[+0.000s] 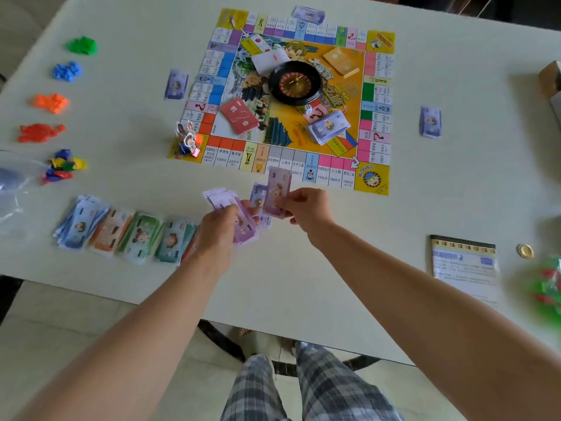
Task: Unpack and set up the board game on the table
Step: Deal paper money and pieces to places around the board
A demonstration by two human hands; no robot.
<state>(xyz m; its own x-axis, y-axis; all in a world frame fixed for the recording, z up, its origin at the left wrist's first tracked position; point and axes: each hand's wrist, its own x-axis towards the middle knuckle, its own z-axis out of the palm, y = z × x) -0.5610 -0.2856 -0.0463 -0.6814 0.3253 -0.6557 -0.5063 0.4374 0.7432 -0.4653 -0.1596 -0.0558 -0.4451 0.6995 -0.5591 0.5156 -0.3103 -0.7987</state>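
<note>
Purple play money is what you have in both hands: your left hand (223, 221) grips a fanned stack of purple notes (239, 220), and your right hand (306, 206) pinches a single purple note (277, 192) upright between thumb and fingers, just beyond the stack. Both hands hover over the white table (425, 183), close to the near edge of the game board (291, 98), which lies flat and unfolded at the middle of the table. On the board you can see a black roulette wheel (294, 83) at its centre, a red card deck (239, 115) to its left, an orange card deck (341, 60) to its right and a pile of notes (329, 126) nearer you. Paper character pawns (186, 138) stand on the board's near left corner. Left of your hands, four fanned piles of notes (121, 229) lie in a row. Farther left, small plastic pieces sit in separate heaps: green (82, 45), blue (66, 71), orange (51, 102) and red (39, 132). A rule sheet (464, 264) lies to your right.
</note>
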